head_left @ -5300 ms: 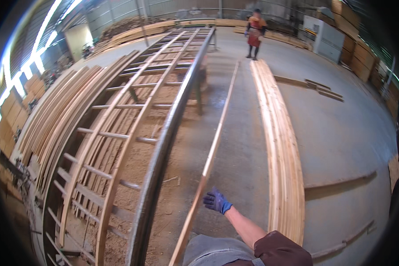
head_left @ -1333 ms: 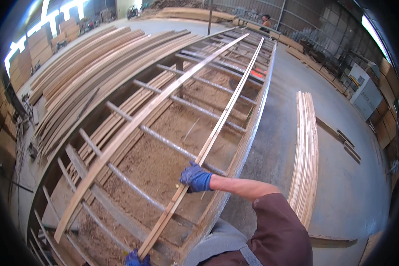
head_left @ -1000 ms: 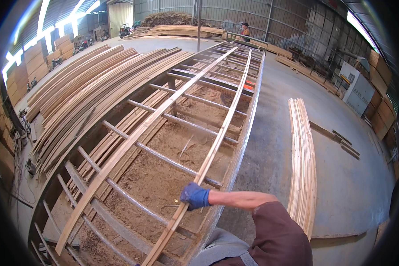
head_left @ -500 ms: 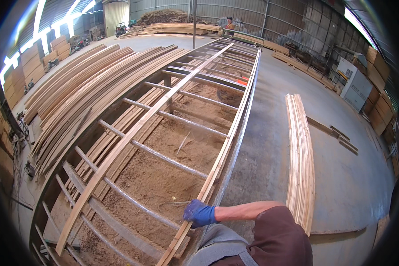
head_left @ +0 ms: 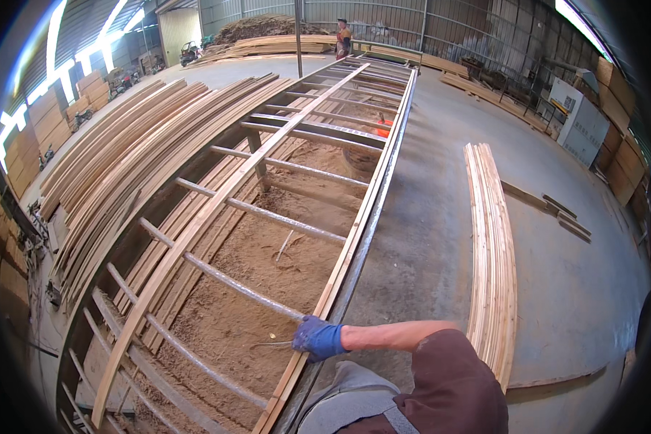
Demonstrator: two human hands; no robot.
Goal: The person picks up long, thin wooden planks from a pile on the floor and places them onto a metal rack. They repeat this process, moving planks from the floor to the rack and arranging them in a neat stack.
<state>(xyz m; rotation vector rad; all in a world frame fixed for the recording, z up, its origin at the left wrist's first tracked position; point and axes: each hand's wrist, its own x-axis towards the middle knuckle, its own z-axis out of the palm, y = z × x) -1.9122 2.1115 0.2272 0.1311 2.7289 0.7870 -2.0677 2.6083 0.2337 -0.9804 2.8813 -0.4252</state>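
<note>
My right hand [head_left: 320,338], in a blue work glove, is closed over narrow wooden strips [head_left: 338,289] that lie lengthwise along the right side of a long metal roller frame [head_left: 394,155]. Its fingertips curl over the strips' inner edge and are partly hidden. A thin rod [head_left: 271,344] shows just left of the glove; whether it touches the hand I cannot tell. Farther left, a single long wooden board [head_left: 213,208] rests across the rollers [head_left: 247,289]. My left hand is out of view.
Sawdust [head_left: 267,249] covers the ground beneath the rollers. Stacked planks [head_left: 134,145] lie left of the frame, and a bundle of strips [head_left: 490,260] lies on the floor to the right. A person [head_left: 343,40] stands at the far end. A grey cabinet [head_left: 582,126] stands far right.
My gloved hand stays on the strips and sits slightly higher and further left in the picture. The view has shifted a little. The far person shows more fully, further left.
</note>
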